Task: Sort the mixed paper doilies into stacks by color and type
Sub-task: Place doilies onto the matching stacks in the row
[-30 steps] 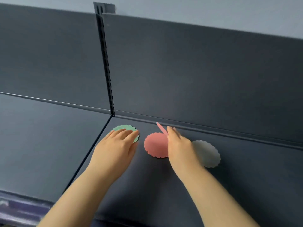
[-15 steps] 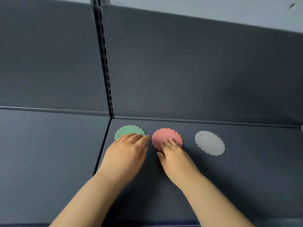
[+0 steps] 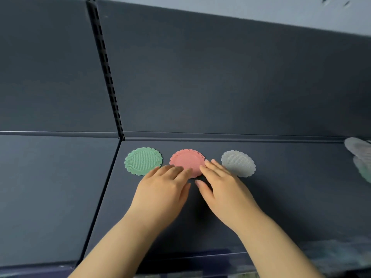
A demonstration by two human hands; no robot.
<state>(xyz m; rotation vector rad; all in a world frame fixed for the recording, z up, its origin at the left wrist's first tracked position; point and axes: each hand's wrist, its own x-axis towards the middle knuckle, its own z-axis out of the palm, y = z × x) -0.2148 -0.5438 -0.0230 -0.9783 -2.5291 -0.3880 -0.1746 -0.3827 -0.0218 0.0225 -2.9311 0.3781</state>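
Three round scalloped doilies lie in a row on the dark shelf (image 3: 281, 197): a green doily (image 3: 143, 160) on the left, a pink doily (image 3: 186, 159) in the middle, and a white doily (image 3: 237, 163) on the right. My left hand (image 3: 164, 189) lies flat with straight fingers, its fingertips at the front edge of the pink doily and just right of the green one. My right hand (image 3: 222, 187) is flat too, fingers spread, its fingertips at the pink doily's right edge, covering the white doily's near-left rim. Neither hand grips anything.
At the far right edge a blurred pile of mixed doilies (image 3: 361, 157), whitish and greenish, lies on the shelf. A slotted upright post (image 3: 108, 77) divides the dark back panels. A seam splits the shelf into a left panel (image 3: 50, 187) and the right one.
The right hand laid a pink doily onto the pink pile and drew back toward me. The left hand slid right, uncovering the green doily. The camera shifted, showing the mixed pile at right.
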